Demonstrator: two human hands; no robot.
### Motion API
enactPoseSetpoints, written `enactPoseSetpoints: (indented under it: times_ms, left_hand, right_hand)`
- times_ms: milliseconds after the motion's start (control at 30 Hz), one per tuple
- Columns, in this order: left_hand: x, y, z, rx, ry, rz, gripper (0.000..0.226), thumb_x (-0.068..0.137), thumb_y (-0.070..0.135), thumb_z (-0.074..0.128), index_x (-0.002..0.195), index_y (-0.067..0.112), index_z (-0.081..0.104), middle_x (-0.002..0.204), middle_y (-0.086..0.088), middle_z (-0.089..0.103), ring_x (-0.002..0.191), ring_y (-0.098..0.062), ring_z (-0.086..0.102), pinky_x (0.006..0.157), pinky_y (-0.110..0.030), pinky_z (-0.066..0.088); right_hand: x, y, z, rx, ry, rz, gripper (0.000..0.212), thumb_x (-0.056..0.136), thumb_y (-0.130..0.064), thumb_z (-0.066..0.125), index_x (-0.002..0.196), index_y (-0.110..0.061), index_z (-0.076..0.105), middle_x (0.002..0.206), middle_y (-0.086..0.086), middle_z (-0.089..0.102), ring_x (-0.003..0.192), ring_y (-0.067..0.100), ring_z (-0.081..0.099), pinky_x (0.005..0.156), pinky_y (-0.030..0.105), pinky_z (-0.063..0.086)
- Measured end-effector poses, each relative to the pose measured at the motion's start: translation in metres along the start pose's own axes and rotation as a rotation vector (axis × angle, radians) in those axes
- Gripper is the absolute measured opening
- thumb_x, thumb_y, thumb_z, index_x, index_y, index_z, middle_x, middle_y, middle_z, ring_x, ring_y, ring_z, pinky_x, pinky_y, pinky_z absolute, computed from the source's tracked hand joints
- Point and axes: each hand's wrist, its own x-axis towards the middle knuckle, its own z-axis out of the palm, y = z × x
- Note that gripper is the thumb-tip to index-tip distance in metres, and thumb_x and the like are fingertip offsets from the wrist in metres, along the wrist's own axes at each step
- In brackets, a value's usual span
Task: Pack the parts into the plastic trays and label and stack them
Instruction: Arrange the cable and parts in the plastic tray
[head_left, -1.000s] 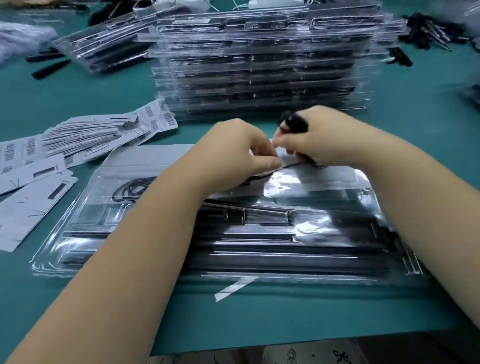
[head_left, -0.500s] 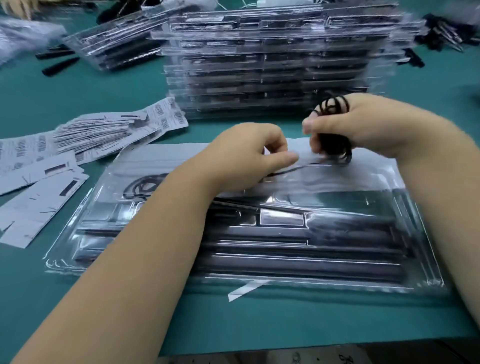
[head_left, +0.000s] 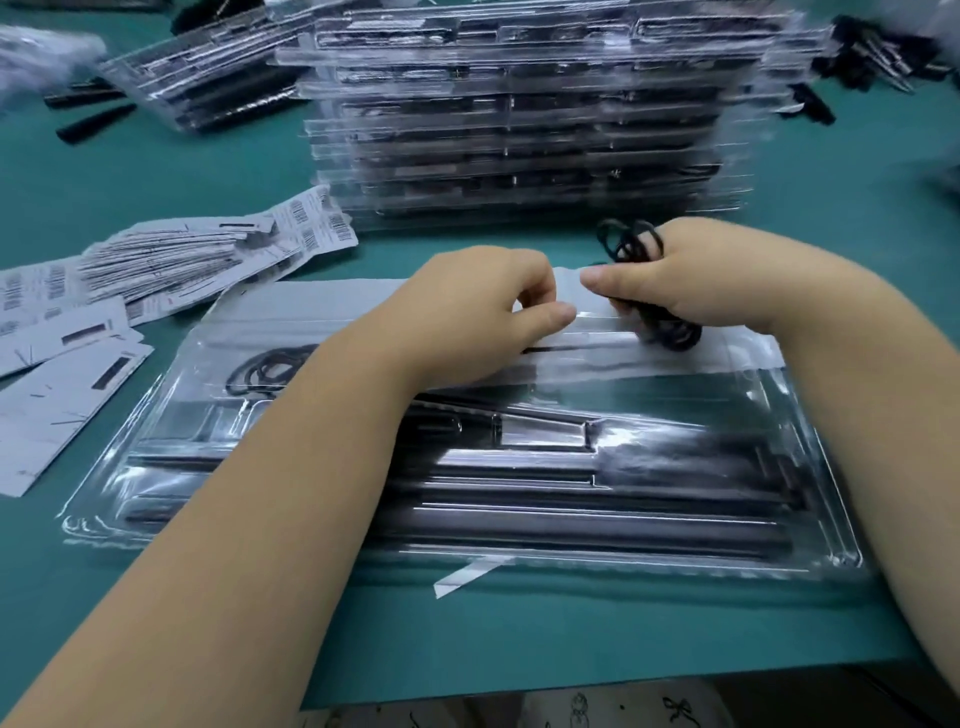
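- At centre frame, the right hand (head_left: 691, 280) is the working grip: its fingers are curled round a bundle of black rubber rings (head_left: 636, 247), with loops showing above and below the fist.
- Beside it, the left hand (head_left: 483, 317) has its fingers curled and its thumb extended toward the right hand. It appears to pinch a single thin black ring, probably to draw one off the bundle; the contact itself is too small to confirm.
- Both hands work directly over the upper edge of the open plastic tray (head_left: 810, 551), likely so a separated ring can drop straight into its compartment.
- Left of the hands, the tray's upper left compartment already holds a set of black rings (head_left: 265, 369). Long dark parts (head_left: 597, 535) fill the lower channels.
- At left of frame, barcode labels (head_left: 197, 249) lie fanned on the green desk (head_left: 571, 634), within reach for labelling.
- At top of frame, a stack of filled trays (head_left: 519, 119) stands behind the tray being packed.
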Motion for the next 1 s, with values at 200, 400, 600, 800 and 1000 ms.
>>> enactPoseSetpoints:
  times_ms: [200,400,600,800,1000]
  left_hand:
    - [0.001,-0.002,0.002,-0.049,-0.031,-0.006,0.023,0.09,0.047,0.052,0.072,0.033,0.049,0.067,0.021,0.053,0.064,0.015,0.046,0.055,-0.008,0.032]
    - [0.001,0.0,0.0,-0.084,-0.025,-0.003,0.022,0.091,0.044,0.053,0.072,0.033,0.047,0.066,0.02,0.05,0.064,0.014,0.046,0.056,-0.007,0.032]
    - [-0.001,0.004,-0.004,0.073,-0.012,-0.004,0.018,0.094,0.045,0.044,0.086,0.03,0.048,0.069,0.017,0.048,0.067,-0.006,0.043,0.058,-0.029,0.02]
    - [-0.003,0.007,-0.005,0.126,0.011,0.016,0.02,0.094,0.047,0.041,0.089,0.029,0.046,0.069,0.015,0.047,0.077,-0.015,0.046,0.061,-0.028,0.023]
    - [-0.003,0.006,-0.005,0.148,0.016,0.022,0.021,0.095,0.048,0.041,0.089,0.029,0.046,0.071,0.012,0.049,0.079,-0.017,0.048,0.067,-0.032,0.03]
  right_hand:
    - [0.004,0.003,0.01,0.098,0.056,0.037,0.04,0.074,-0.067,0.045,0.069,-0.031,0.061,0.078,-0.01,0.057,0.076,0.014,0.05,0.078,0.036,0.034]
    - [0.003,0.008,-0.001,0.113,0.047,-0.103,0.016,0.08,-0.042,0.069,0.093,-0.035,0.063,0.078,-0.011,0.059,0.075,0.013,0.052,0.067,0.029,0.038]
    - [0.004,0.01,0.0,0.212,0.32,-0.171,0.02,0.077,-0.041,0.073,0.093,-0.043,0.063,0.071,0.002,0.062,0.06,0.01,0.056,0.061,0.024,0.047]
    - [0.002,0.009,0.002,0.254,0.128,-0.197,0.021,0.084,-0.028,0.07,0.099,-0.042,0.064,0.071,-0.008,0.073,0.059,0.0,0.062,0.054,0.009,0.047]
    - [-0.001,0.01,-0.002,0.324,0.055,-0.194,0.024,0.076,-0.029,0.074,0.096,-0.04,0.068,0.072,-0.004,0.073,0.063,0.005,0.067,0.056,0.014,0.051]
